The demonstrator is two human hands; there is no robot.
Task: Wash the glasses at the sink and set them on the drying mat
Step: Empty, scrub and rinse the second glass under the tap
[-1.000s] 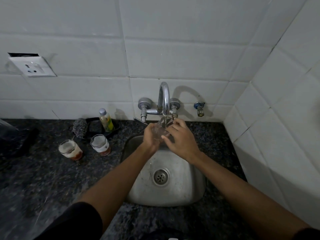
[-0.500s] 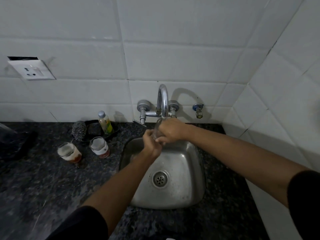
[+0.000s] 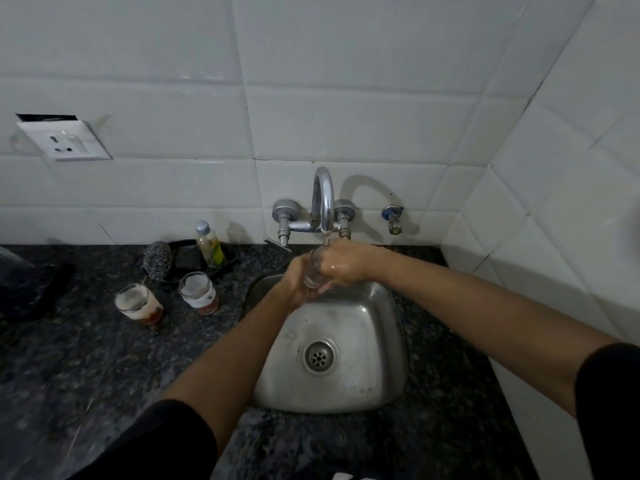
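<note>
My left grip point(image 3: 296, 284) and right grip point(image 3: 341, 263) both hold one clear glass point(image 3: 313, 271) under the tap spout point(image 3: 323, 202), above the sink point(image 3: 363, 393). Two dirty glasses point(image 3: 138, 304) stand on the table point(image 3: 86, 358), left.

Big white wall tiles point(image 3: 346, 123) behind and on the right, meeting in a corner. White wall socket point(image 3: 67, 140) on the left, with a dark gap above it. Dark speckled stone counter point(image 3: 86, 368) below. Small shiny tap valve point(image 3: 393, 220) low on the back wall, near the corner. Dim, greyish light everywhere, with soft shadows on the tiles.
</note>
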